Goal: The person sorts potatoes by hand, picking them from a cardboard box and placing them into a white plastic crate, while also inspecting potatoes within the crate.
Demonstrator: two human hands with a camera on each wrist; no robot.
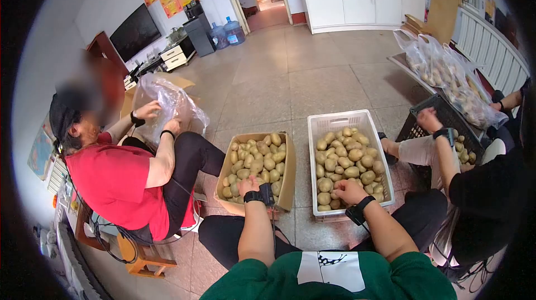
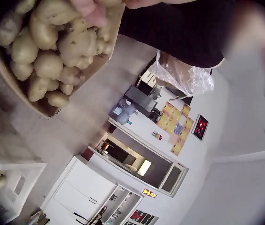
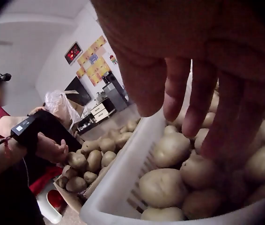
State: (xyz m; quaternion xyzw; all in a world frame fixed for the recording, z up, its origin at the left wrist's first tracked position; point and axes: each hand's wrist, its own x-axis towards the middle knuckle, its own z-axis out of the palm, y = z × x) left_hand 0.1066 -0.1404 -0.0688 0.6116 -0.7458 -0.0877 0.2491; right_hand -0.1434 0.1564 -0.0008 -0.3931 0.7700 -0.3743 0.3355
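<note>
My left hand point(image 1: 249, 186) hovers at the near side of a cardboard box point(image 1: 289, 182) filled with potatoes point(image 1: 257, 160). In the right wrist view this left hand point(image 3: 50, 149) has loosely bent fingers and nothing in its grasp. Part of its fingers point(image 2: 91, 10) shows at the top of the left wrist view, close over the potatoes. My right hand point(image 1: 350, 191) is over the near end of a white plastic crate point(image 1: 389, 180) heaped with potatoes point(image 1: 349, 155). Its fingers point(image 3: 195, 108) hang down, relaxed and slightly spread, just above the potatoes, holding none.
At left, a person in red point(image 1: 120, 182) handles a clear plastic bag point(image 1: 173, 101) over another carton. At right, a second person reaches over a dark crate point(image 1: 446, 110) with potatoes. Filled plastic bags point(image 1: 446, 71) lie behind it. A wooden stool point(image 1: 142, 258) stands at lower left.
</note>
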